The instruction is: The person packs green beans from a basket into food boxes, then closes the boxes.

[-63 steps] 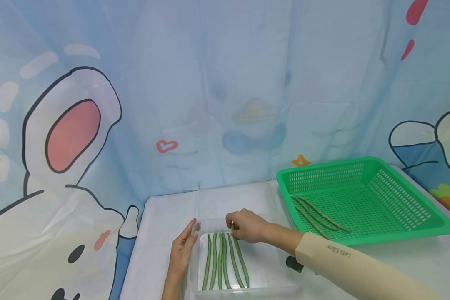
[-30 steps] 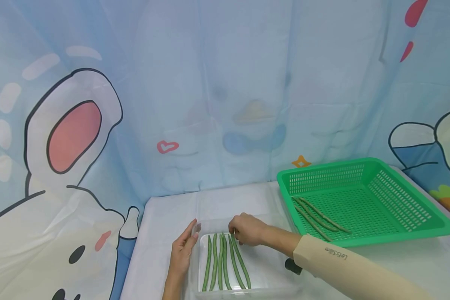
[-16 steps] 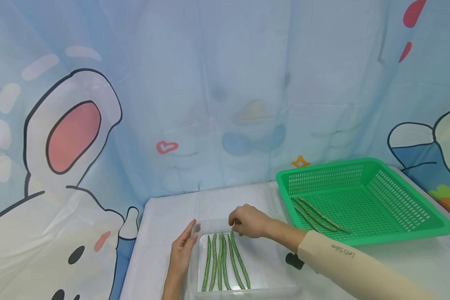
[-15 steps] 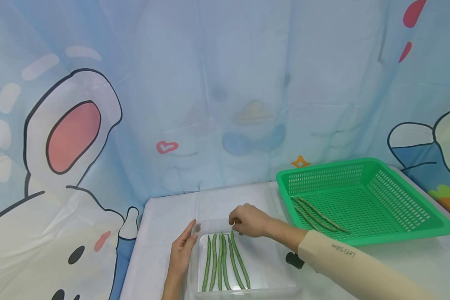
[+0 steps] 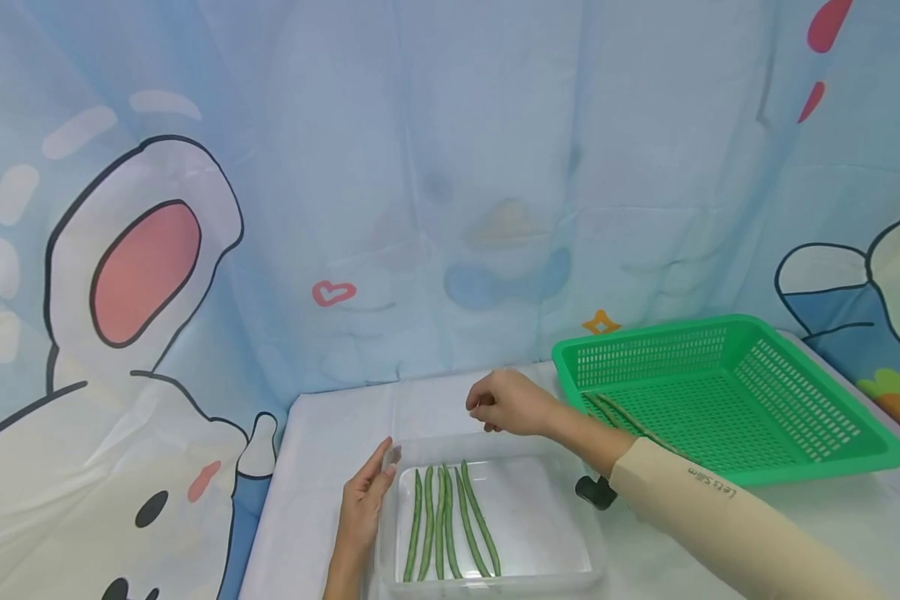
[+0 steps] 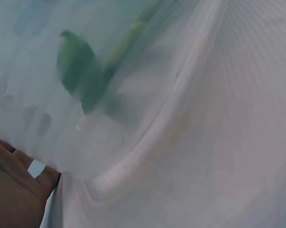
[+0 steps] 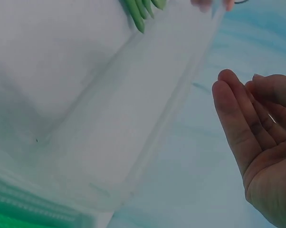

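In the head view, several green beans (image 5: 450,525) lie side by side, lengthwise, in the left half of a clear plastic container (image 5: 528,582). My left hand (image 5: 362,508) holds the container's left wall near the far corner, its thumb at the rim. The left wrist view shows only part of that hand (image 6: 19,185), beside the cloudy wall. My right hand (image 5: 512,402) hovers over the table behind the container's far rim. In the right wrist view this hand (image 7: 257,137) has loosely bent fingers and nothing between them.
To the right stands a green plastic basket (image 5: 735,479) with a few more beans (image 5: 637,423) at its left side, partly behind my right forearm. A white cloth covers the table (image 5: 330,433). A printed curtain (image 5: 435,167) hangs behind and at the left.
My right hand has let go of the rightmost bean's far end, then risen up and away past the container's far rim. That bean lies in the row. The left hand stays put.
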`<move>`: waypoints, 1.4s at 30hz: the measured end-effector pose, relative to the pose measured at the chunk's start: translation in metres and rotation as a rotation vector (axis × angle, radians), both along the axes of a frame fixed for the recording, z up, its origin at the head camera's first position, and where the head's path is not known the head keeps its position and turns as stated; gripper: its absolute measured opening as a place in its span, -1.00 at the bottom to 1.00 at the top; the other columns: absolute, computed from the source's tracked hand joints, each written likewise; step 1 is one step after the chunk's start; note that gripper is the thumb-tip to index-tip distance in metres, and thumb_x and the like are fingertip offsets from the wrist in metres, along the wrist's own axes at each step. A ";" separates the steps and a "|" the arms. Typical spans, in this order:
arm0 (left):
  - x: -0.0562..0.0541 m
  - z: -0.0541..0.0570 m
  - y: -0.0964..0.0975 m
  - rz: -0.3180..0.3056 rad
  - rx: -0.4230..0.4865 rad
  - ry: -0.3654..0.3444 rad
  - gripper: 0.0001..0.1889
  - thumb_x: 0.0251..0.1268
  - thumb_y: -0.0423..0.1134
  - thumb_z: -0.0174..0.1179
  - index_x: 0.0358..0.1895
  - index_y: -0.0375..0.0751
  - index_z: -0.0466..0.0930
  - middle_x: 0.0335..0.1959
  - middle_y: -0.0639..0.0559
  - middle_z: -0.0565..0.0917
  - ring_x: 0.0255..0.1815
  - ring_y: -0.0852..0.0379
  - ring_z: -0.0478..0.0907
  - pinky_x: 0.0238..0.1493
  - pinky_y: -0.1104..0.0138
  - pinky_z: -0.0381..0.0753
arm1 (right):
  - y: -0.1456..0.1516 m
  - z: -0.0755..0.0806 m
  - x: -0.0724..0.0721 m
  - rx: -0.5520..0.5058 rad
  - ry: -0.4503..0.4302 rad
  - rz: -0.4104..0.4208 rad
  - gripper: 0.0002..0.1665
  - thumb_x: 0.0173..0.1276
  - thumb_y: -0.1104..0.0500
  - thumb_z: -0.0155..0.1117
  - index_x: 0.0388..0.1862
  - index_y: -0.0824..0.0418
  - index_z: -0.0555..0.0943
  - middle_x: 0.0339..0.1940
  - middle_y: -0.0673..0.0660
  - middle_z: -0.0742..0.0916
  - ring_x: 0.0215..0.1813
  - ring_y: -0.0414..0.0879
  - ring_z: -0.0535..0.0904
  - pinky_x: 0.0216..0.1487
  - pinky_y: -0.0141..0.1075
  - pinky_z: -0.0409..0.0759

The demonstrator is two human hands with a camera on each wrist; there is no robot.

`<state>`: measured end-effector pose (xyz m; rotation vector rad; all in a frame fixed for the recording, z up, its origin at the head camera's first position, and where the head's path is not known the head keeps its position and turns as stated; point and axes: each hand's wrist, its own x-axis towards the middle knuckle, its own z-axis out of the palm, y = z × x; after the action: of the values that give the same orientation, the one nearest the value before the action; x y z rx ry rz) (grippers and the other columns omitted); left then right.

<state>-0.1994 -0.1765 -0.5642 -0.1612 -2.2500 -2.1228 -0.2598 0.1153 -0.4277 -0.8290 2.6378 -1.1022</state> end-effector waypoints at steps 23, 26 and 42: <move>-0.001 0.001 0.001 0.012 0.001 0.004 -0.45 0.62 -0.15 0.13 0.55 -0.22 0.36 0.51 -0.16 0.47 0.52 0.03 0.42 0.36 0.65 0.32 | 0.072 0.017 -0.033 -0.126 -0.107 -0.253 -0.75 0.57 0.24 0.23 0.07 0.37 0.68 -0.22 0.20 0.76 -0.26 -0.06 0.74 -0.16 -0.20 0.79; -0.001 0.001 0.001 0.016 -0.005 0.004 -0.46 0.62 -0.15 0.13 0.55 -0.22 0.37 0.50 -0.15 0.48 0.51 0.04 0.42 0.37 0.65 0.31 | 0.081 0.016 -0.035 -0.147 -0.108 -0.271 -0.72 0.57 0.25 0.22 0.11 0.41 0.66 -0.20 0.24 0.77 -0.26 -0.06 0.75 -0.14 -0.16 0.80; 0.000 0.002 0.001 0.015 -0.009 -0.002 -0.45 0.62 -0.14 0.13 0.56 -0.20 0.36 0.48 -0.13 0.50 0.52 0.02 0.41 0.36 0.65 0.32 | 0.115 0.004 -0.041 -0.164 -0.106 -0.361 -0.78 0.60 0.18 0.21 -0.02 0.34 0.64 -0.28 0.30 0.76 -0.21 0.15 0.73 -0.14 -0.07 0.74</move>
<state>-0.1997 -0.1758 -0.5627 -0.1421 -2.2553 -2.1064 -0.3006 0.2308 -0.4240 -0.3087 2.6990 -1.4190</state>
